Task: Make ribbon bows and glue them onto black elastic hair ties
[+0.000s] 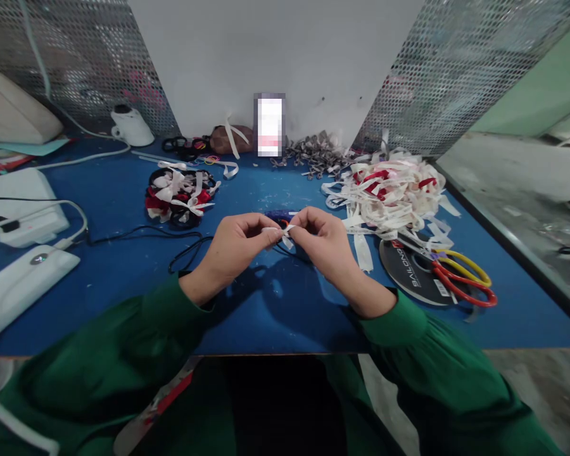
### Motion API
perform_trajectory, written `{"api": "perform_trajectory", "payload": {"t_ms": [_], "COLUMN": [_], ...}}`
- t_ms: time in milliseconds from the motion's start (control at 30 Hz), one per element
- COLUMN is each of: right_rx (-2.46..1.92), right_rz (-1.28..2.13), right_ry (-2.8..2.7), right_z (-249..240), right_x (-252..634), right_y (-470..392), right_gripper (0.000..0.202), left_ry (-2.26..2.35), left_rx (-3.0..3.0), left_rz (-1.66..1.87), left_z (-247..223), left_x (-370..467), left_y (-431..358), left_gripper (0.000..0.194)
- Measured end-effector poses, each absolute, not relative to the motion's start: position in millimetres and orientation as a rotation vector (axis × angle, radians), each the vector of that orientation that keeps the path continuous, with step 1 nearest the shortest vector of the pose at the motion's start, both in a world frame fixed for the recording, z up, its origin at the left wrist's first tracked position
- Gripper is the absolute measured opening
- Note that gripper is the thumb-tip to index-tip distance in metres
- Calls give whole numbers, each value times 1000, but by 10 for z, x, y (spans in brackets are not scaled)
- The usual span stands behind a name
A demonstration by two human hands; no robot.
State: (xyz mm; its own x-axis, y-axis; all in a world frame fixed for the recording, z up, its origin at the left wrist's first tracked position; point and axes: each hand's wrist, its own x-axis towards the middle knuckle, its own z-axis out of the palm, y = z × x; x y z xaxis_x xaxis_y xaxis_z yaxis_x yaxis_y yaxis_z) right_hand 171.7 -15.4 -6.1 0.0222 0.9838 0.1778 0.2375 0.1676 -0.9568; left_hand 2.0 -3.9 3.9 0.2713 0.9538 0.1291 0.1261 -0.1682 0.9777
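Above the middle of the blue table, my left hand (240,244) and my right hand (323,244) meet, each pinching a small white ribbon (286,235) between thumb and forefinger. The ribbon looks knotted or folded at its centre, though my fingertips hide part of it. Just behind the fingers lies a dark blue object (280,214) with a bit of orange beside it; my hands cover most of it. To the left rests a pile of black, red and white ribbon pieces (180,193). On the right a large heap of white ribbons (389,190) spreads out, with some red among them.
Red and yellow-handled scissors (465,278) lie on a black round spool (411,272) at right. A lit phone (270,125) leans on the back panel, beside small grey pieces (320,153). White power banks or boxes (26,288), cables and a white mug-like container (132,126) occupy the left.
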Motion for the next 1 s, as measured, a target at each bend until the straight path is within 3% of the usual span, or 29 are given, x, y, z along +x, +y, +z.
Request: {"api": "perform_trajectory", "payload": {"t_ms": [267, 467, 800, 1000], "right_rx": [-1127, -1101, -1026, -1043], "right_rz": [1084, 952, 1111, 1085], "right_ry": [-1400, -1288, -1417, -1410], "right_z": [-24, -2, 1, -13], "right_x": [1740, 1777, 1735, 1718], "right_y": [-145, -118, -159, -144], "right_gripper": [12, 23, 16, 16], "left_ry": [1069, 1086, 1034, 993], "left_rx": [1404, 1388, 1371, 1359], "left_rz": [1085, 1143, 1098, 1059], "left_z": [56, 40, 48, 38], "left_x": [19, 12, 8, -14], "left_y": [-32, -24, -26, -12], "left_gripper": [16, 19, 22, 35]}}
